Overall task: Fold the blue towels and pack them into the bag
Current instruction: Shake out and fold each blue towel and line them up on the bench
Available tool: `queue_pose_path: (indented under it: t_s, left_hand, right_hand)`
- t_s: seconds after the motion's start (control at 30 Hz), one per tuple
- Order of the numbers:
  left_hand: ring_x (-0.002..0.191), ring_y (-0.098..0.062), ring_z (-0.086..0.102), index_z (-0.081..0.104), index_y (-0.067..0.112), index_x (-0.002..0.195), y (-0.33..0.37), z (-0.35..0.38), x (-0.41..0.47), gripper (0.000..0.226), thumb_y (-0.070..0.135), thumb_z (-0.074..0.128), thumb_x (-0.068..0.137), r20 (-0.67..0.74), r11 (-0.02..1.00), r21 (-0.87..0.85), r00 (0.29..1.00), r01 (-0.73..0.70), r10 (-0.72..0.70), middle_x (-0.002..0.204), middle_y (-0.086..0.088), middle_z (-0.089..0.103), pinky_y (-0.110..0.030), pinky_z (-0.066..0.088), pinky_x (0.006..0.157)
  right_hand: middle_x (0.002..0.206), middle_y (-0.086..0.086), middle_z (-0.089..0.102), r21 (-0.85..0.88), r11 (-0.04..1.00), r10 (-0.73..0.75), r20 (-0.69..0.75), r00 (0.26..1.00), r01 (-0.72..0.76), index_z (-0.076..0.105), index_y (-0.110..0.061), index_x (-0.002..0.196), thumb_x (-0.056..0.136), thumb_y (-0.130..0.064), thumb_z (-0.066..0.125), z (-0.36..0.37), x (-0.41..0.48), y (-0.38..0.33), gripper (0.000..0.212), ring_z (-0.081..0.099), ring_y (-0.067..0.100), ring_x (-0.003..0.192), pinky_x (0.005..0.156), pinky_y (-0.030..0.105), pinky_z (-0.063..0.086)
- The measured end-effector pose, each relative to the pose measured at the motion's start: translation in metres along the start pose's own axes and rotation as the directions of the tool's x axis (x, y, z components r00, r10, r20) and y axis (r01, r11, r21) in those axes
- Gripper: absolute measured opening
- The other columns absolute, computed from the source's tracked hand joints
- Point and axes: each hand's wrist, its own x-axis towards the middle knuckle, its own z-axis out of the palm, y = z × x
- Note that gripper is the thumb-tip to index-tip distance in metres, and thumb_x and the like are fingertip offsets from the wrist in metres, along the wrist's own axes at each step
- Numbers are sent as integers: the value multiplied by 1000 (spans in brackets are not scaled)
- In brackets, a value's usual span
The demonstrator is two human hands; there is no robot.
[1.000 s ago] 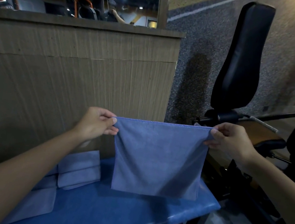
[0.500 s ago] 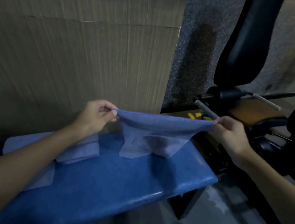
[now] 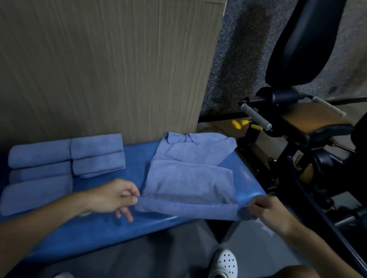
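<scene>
Beige wood-grain wall panel (image 3: pixel 95 55) is faced, with a black padded gym machine (image 3: pixel 302 37) at the right. Blue vinyl bench (image 3: pixel 99 228) is used as the surface. Blue terry towel (image 3: pixel 188 184), hung in the air a second ago, is now laid on the bench, partly over a rumpled blue towel (image 3: pixel 197 148); the next fold is judged ready. Folded blue towels (image 3: pixel 66 160) are stacked at the left. Near corners are pinched, thumb to forefinger, by the left hand (image 3: pixel 110 197) and right hand (image 3: pixel 269 212). No bag is seen.

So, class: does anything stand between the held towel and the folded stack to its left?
Nothing visible. The left hand and right hand pinch the towel at its near corners; only bare blue bench separates it from the folded stack.
</scene>
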Motion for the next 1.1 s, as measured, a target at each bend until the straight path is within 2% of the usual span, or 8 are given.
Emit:
queue_pose_path:
  t_s: [0.2, 0.37, 0.5, 0.63, 0.73, 0.87, 0.93, 1.1]
  left_hand:
    - [68, -26, 72, 53, 7, 98, 5, 0, 7, 5, 10, 49, 101, 33, 999, 26, 999, -39, 38, 80, -6, 64, -22, 44, 50]
    - [80, -38, 72, 51, -1, 97, 35, -23, 25, 6, 4, 51, 99, -191, 942, -305, 978, -140, 83, 87, -23, 59, -38, 61, 64]
    - [68, -21, 73, 51, 3, 90, 86, -55, 46, 10, 0, 48, 99, -375, 869, -388, 914, -309, 157, 87, -21, 57, -33, 62, 65]
    - [65, -10, 71, 52, 9, 86, 128, -91, 61, 16, 0, 48, 99, -542, 828, -317, 805, -463, 243, 86, -16, 61, -27, 59, 71]
    - [75, -4, 69, 55, 16, 86, 151, -112, 63, 18, 4, 50, 99, -622, 803, -187, 702, -565, 348, 87, -7, 64, -25, 56, 78]
    - [76, -4, 68, 57, 16, 87, 155, -120, 54, 20, 1, 52, 98, -655, 765, -106, 623, -636, 427, 83, -2, 67, -19, 57, 74]
    - [77, -9, 69, 60, 15, 87, 142, -113, 47, 18, 1, 54, 97, -629, 783, -99, 649, -614, 429, 81, -3, 69, -20, 58, 74]
    - [84, -17, 73, 60, 7, 89, 69, -65, 35, 11, 1, 55, 95, -444, 901, -170, 847, -398, 291, 82, -8, 72, -32, 59, 73]
  right_hand:
    - [62, -1, 59, 8, 1000, 15, -27, 1000, -15, 63, -4, 65, 83, 2, 55, -4, 9, -1, 21, 51, 13, 64, 65, 32, 42]
    - [51, 5, 51, 252, 968, 14, -122, 992, 17, 56, -3, 77, 96, -1, 53, -23, 21, -42, 20, 51, 12, 40, 40, 24, 42]
    - [83, 21, 57, 498, 856, -34, -219, 975, 141, 52, -4, 82, 96, 1, 53, -51, 48, -94, 15, 68, 37, 75, 76, 45, 59]
    - [83, 4, 56, 527, 806, -77, -358, 931, 269, 51, -9, 74, 95, 0, 52, -75, 77, -140, 23, 66, 22, 65, 71, 31, 57]
    - [72, 9, 55, 486, 798, -94, -481, 872, 355, 54, -12, 72, 92, 0, 52, -90, 89, -165, 23, 58, 26, 78, 81, 38, 52]
    - [77, 9, 57, 465, 786, -134, -515, 846, 408, 56, -13, 72, 90, -2, 52, -95, 82, -170, 21, 59, 20, 81, 82, 33, 53]
    - [79, 9, 59, 426, 819, -144, -495, 857, 384, 56, -12, 73, 89, -3, 54, -90, 75, -159, 19, 58, 19, 82, 76, 32, 50]
    - [77, 11, 57, 342, 914, -101, -330, 939, 218, 62, -4, 81, 91, -3, 55, -48, 45, -98, 13, 53, 15, 75, 70, 28, 44]
